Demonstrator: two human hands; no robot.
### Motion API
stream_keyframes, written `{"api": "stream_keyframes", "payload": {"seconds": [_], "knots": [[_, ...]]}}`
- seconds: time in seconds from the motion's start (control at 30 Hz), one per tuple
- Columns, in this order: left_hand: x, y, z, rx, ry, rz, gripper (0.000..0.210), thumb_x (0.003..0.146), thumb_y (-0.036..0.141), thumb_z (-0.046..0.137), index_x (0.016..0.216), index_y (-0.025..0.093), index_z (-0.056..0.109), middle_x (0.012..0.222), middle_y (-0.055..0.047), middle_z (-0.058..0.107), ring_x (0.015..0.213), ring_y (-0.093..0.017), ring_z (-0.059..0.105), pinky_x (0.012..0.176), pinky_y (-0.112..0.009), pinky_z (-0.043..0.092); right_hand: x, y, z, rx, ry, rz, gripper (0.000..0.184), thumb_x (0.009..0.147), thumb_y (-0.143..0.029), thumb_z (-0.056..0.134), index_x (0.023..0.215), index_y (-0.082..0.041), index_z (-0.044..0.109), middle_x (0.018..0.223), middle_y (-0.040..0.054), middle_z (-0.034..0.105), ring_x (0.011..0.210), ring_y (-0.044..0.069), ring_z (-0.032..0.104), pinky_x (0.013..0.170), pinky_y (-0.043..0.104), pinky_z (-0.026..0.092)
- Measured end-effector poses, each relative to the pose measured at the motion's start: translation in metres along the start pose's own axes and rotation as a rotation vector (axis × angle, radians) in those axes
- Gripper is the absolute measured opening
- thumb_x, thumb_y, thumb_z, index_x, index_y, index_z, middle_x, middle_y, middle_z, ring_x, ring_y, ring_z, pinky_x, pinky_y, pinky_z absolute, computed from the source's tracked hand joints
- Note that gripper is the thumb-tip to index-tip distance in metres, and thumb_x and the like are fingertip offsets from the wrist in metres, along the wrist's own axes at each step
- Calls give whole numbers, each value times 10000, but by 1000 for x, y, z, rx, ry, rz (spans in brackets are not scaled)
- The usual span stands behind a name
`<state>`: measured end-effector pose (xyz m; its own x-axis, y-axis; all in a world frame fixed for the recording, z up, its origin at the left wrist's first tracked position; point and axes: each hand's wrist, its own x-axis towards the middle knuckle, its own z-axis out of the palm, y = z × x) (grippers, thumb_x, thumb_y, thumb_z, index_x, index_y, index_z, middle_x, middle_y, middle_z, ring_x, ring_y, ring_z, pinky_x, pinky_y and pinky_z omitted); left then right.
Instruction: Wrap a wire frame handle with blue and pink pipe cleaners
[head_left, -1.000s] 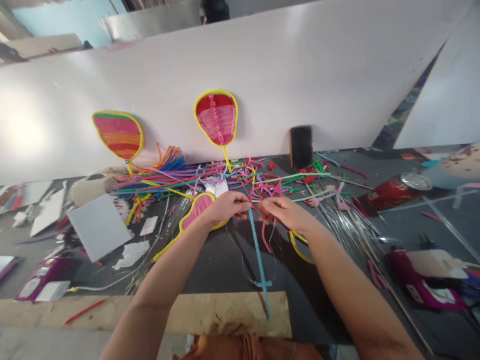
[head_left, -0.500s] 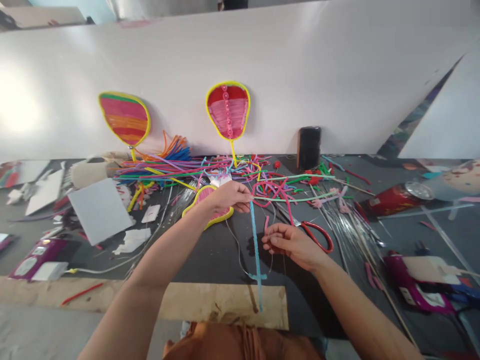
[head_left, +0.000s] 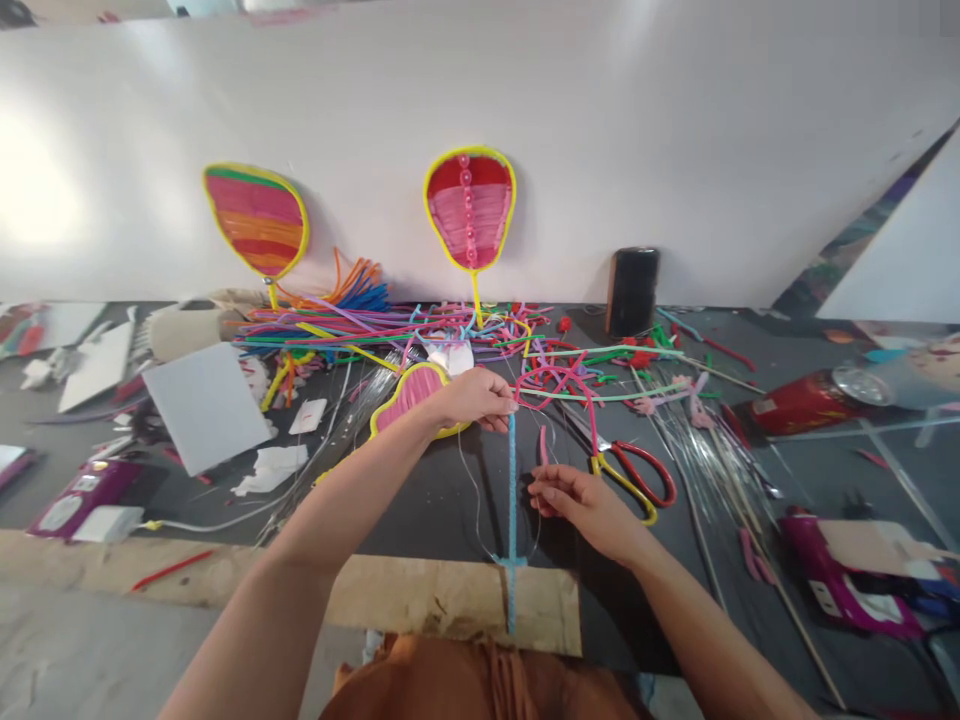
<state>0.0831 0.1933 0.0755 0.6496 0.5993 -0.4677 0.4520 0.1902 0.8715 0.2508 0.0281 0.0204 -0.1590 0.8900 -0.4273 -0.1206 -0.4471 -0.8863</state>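
A light blue pipe cleaner [head_left: 512, 490] hangs upright, its top end pinched in my left hand [head_left: 480, 400]. A short blue crosspiece [head_left: 499, 562] is wound around it near the lower end. Thin clear wire [head_left: 478, 500] curves away from that crosspiece on both sides. To the right, my right hand [head_left: 581, 503] has its fingers curled together, and the wire's right side runs up to its fingertips. Behind my left hand lies a yellow-edged pink shape [head_left: 414, 392], partly hidden by the forearm. Scissors with red handles [head_left: 646, 473] lie beyond my right hand, beside a yellow handle [head_left: 628, 490].
Two yellow-rimmed fan shapes [head_left: 471, 210] [head_left: 259, 222] stand against the white board [head_left: 570, 120]. Many loose pipe cleaners [head_left: 360, 325] cover the table's back. A phone [head_left: 632, 292], a red can [head_left: 810, 400], white card [head_left: 206, 408] and purple devices [head_left: 84, 497] surround the work area.
The camera view has shifted slightly, and a yellow handle now shows beside the red scissors. The blue pipe cleaner hangs straighter. Both hands keep nearly the same pose.
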Motion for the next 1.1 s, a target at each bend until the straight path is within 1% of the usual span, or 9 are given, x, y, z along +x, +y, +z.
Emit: {"api": "stream_keyframes", "payload": {"seconds": [0.13,0.33,0.5,0.6,0.7,0.8,0.97,1.03,1.1], "knots": [[2,-4,-2,20,5,9,175,730,272,665,696,131,567,581,-21,662,581,-135,669,508,-192,483,-10,4,-14,-278,123,-113,380,820,-465,538,1075,-185,570,968,92,674,795,182,665,735,359,544],[0,-6,-5,27,18,12,148,742,233,641,675,128,560,556,-11,641,558,-128,659,487,-183,472,-30,8,-42,-993,515,-435,248,869,-333,458,990,-195,624,982,99,681,940,251,623,831,433,490],[-3,-9,-10,-33,31,15,175,721,260,673,687,126,565,539,-6,638,519,-118,640,506,-200,492,-36,19,-53,-1296,592,-567,264,882,-369,472,976,-176,625,906,103,669,889,262,578,803,435,467],[-4,-13,-13,-81,26,21,198,704,279,695,699,129,565,538,-3,640,519,-116,640,517,-202,501,-34,21,-57,-1365,594,-586,275,898,-354,445,962,-158,626,894,113,664,866,258,561,776,414,466],[-4,-18,-16,-114,33,32,198,706,283,694,719,132,567,551,-6,651,528,-116,644,531,-206,508,-30,15,-54,-1421,646,-579,290,912,-330,410,989,-147,621,922,126,661,866,262,558,778,410,448],[-4,-22,-17,-134,26,29,200,707,289,692,722,135,566,561,-8,657,529,-116,645,534,-208,511,-22,6,-36,-1416,636,-531,270,915,-346,424,951,-171,626,894,98,668,846,233,589,756,347,432],[-4,-25,-17,-127,19,10,225,686,304,712,708,133,567,560,-9,655,527,-118,645,522,-202,501,1,-4,7,-1457,470,-294,218,865,-393,519,800,-210,618,736,24,676,677,174,617,541,257,330],[-5,-24,-17,-127,22,3,218,696,302,704,706,134,566,564,-9,655,522,-115,642,511,-196,491,7,-7,13,-1489,454,-250,166,856,-315,523,762,-212,613,715,15,679,650,161,618,517,254,294],[-6,-24,-18,-125,33,-2,198,712,285,690,699,133,564,565,-8,653,520,-113,640,507,-195,487,7,-11,8,-1492,463,-251,158,851,-264,501,753,-213,614,698,9,677,626,147,614,511,250,287]]}}
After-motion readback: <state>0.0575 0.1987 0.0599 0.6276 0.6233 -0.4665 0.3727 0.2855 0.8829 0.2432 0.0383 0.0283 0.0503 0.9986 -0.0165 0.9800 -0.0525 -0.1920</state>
